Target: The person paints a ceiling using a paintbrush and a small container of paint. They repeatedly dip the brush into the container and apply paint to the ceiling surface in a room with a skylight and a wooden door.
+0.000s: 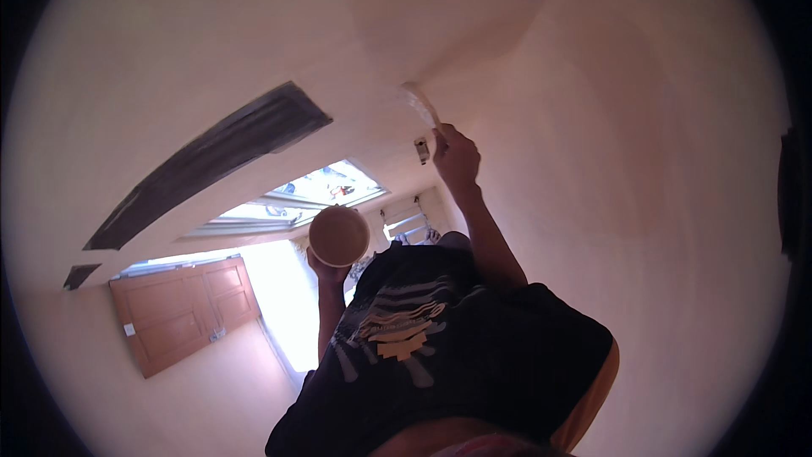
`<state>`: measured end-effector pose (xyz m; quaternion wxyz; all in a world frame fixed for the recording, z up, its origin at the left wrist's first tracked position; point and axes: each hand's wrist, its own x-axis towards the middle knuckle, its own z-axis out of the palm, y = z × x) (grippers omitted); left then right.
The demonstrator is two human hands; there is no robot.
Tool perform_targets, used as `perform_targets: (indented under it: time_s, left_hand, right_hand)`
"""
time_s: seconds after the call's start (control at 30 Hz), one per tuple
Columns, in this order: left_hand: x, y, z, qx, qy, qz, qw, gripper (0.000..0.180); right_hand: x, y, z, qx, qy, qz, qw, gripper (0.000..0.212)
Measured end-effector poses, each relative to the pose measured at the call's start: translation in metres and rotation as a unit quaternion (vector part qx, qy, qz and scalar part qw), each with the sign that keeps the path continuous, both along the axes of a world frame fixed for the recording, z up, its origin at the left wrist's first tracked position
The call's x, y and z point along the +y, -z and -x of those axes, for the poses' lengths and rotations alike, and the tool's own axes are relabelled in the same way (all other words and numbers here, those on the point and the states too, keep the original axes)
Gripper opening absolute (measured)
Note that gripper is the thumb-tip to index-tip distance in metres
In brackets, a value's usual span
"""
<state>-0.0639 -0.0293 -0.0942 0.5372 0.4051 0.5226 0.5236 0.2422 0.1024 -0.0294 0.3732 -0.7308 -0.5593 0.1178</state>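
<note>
My left hand (326, 272) grips a pale round tub (339, 237) from its near side, in front of my chest. The tub's open or closed end faces me as a plain disc, and I cannot make out any contents. Stretched out ahead, my right hand (458, 157) is closed around a slim tool with a pale, curved, flat end (420, 104); whether it is a brush or a scraper is unclear. The tool's end lies at or very near the pale wall surface (474, 25).
A long dark opening (207, 165) runs across the pale surface on the left. A small wall box (421, 151) is beside my right hand. Farther off are a bright window (330, 186), a brown panelled door (188, 313) and a bright doorway (283, 296).
</note>
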Motion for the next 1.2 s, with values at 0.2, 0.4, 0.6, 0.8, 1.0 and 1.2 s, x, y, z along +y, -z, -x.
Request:
perform_targets:
  time_s: [0.2,0.4,0.6,0.8,1.0,1.2]
  left_hand:
    - [-0.004,0.019,0.007,0.103,0.052,-0.090,0.989,0.088]
    - [0.015,-0.003,-0.010,-0.073,0.076,-0.039,0.994,0.089]
    - [0.019,-0.004,-0.011,-0.171,0.069,0.024,0.982,0.086]
    - [0.021,-0.002,-0.016,-0.150,0.130,-0.036,0.979,0.065]
    - [0.025,-0.007,-0.008,-0.397,0.153,0.052,0.904,0.069]
    - [0.032,-0.011,-0.016,-0.120,0.197,-0.029,0.973,0.085]
  right_hand:
    - [-0.012,-0.012,-0.057,0.068,0.056,-0.123,0.989,0.040]
    - [0.040,0.034,-0.037,0.238,0.158,-0.193,0.939,0.036]
    - [0.013,0.037,0.041,0.215,0.018,-0.131,0.968,0.039]
    - [0.020,0.011,-0.038,0.239,0.163,-0.189,0.938,0.031]
    - [0.025,0.013,-0.010,0.304,0.076,-0.108,0.943,0.037]
    - [0.026,0.001,-0.052,0.288,0.150,-0.227,0.918,0.037]
